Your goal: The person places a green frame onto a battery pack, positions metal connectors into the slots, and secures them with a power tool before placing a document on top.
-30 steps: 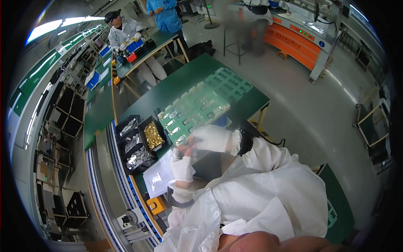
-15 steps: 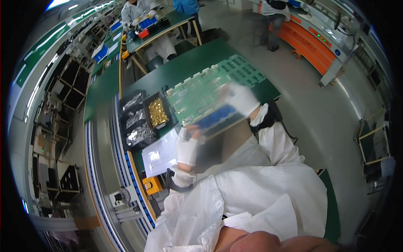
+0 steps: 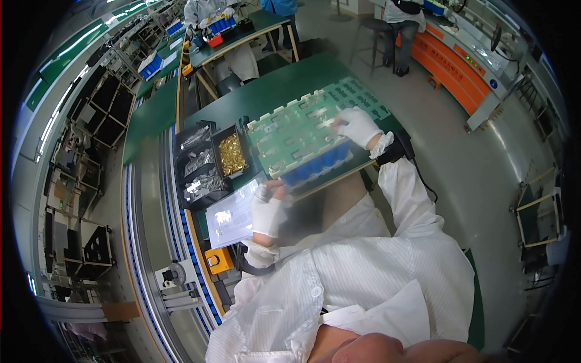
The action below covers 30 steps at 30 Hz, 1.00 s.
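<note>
A pale green tray-like fixture (image 3: 290, 134) with a notched edge lies on the green workbench, with blue blocks (image 3: 318, 166) along its near side. My right hand (image 3: 358, 127), in a white fingertipless glove, is over the fixture's right part. Its fingers point left and are pressed together; whatever they pinch is too small to make out. My left hand (image 3: 268, 210), gloved alike, is by the fixture's near left corner, above a paper sheet (image 3: 231, 216). Its fingers are curled in, and their contents are hidden. Left of the fixture is a black bin of small gold-coloured metal parts (image 3: 231, 155).
Black bins with silver parts (image 3: 201, 162) stand left of the gold ones. A yellow box (image 3: 218, 261) sits beside the conveyor rail (image 3: 172, 242). Flat dark green shapes (image 3: 358, 97) lie beyond the fixture. Other people work at a far table (image 3: 242, 39) and an orange machine (image 3: 451, 63).
My right hand, blurred before, is now slightly further right and sharper over the fixture. My left hand has stayed near the corner with its fingers curled. The whole view has shifted slightly.
</note>
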Tool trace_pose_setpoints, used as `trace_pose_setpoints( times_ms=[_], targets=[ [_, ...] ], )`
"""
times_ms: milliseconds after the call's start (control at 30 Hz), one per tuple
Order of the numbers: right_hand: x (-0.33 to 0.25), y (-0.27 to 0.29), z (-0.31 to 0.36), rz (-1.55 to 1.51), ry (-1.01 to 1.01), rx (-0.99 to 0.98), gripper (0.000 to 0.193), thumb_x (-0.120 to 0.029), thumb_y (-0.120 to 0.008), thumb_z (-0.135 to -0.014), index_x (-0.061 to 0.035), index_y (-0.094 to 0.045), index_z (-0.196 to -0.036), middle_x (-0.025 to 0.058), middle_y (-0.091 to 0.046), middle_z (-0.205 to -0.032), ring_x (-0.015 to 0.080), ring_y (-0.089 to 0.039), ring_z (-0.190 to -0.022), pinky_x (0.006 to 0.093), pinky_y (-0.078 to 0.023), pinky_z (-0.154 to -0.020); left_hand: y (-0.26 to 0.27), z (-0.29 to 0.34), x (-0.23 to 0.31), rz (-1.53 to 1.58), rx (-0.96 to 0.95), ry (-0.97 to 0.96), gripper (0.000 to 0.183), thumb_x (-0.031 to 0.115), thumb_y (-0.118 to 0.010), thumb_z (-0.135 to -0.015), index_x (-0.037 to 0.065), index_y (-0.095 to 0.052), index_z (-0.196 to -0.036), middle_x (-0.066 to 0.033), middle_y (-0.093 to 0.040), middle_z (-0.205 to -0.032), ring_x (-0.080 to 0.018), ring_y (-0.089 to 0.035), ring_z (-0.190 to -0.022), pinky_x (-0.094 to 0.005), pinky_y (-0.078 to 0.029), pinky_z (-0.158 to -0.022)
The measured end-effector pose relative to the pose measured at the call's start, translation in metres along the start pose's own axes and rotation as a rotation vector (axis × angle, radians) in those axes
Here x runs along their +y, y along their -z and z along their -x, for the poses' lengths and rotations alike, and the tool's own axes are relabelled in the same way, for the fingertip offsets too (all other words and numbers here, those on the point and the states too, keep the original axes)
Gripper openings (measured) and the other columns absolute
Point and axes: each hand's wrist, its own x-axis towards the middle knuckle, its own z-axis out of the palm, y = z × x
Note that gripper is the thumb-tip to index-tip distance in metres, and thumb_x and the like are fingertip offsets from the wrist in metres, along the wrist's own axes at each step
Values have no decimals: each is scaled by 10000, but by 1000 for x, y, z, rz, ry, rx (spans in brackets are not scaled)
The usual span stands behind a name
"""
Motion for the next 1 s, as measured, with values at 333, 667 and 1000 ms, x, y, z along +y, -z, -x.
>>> trace_pose_setpoints(
  times_ms=[333,667,1000],
  targets=[
    [-1,2,-4,248,74,-28,99,-173,-697,-702,-95,-651,-742,82,-612,-794,292,-567,-838,368,-470,-743,29,-1,-7,-65,79,-85,193,157,-607,-893,3,-573,-1005,-70,-609,-818,-130,-589,-668,-239,-485,-598],
    [-11,16,-9,214,-45,-190,100,-153,-678,-720,-99,-652,-799,87,-626,-839,271,-601,-819,360,-481,-724,79,10,-26,50,248,-45,149,136,-600,-893,24,-578,-989,-88,-618,-827,-152,-609,-661,-237,-490,-567],
    [-18,13,-30,158,36,-397,291,-165,-702,-708,-119,-664,-992,107,-606,-964,278,-577,-921,348,-458,-820,83,15,-26,23,257,-35,186,134,-599,-891,-8,-574,-1008,-103,-622,-848,-169,-621,-698,-253,-503,-600]
  ],
)
